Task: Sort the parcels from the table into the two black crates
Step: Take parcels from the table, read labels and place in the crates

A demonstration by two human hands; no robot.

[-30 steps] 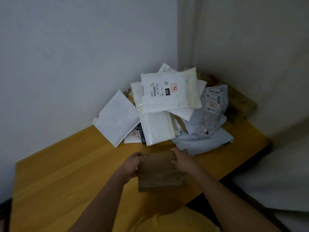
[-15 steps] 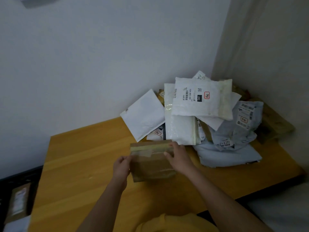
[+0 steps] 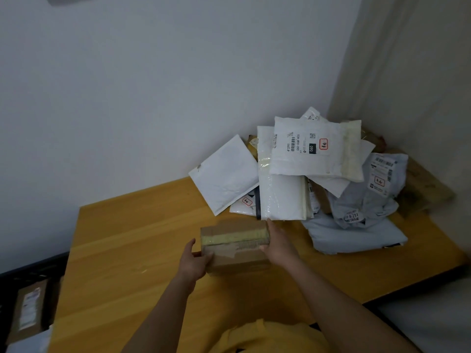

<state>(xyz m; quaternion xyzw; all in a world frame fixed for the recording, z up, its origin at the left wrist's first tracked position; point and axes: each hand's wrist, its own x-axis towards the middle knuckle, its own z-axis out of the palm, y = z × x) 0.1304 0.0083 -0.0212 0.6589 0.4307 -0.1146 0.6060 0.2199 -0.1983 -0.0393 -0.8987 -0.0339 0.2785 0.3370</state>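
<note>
Box point(image 3: 235, 247), brown cardboard with tape bands across its top, sits nearest of the parcels, held just above or on the wooden surface point(image 3: 127, 250); contact underneath is not visible. Left hand point(image 3: 195, 262) grips the box's left end, fingers curled round the lower corner. Right hand point(image 3: 279, 244) holds the box's right end, fingers lying along the side and thumb toward the top. Judged stiff and light to moderate; tape looks slick, so the bare cardboard ends are the better hold. Left of the box the surface is open to its edge, beyond which a black crate point(image 3: 15, 289) holds a brown parcel point(image 3: 28, 310). Behind the box, the pile point(image 3: 305, 174) of soft white and grey mailers nearly touches its far edge; clearance there is tight.
</note>
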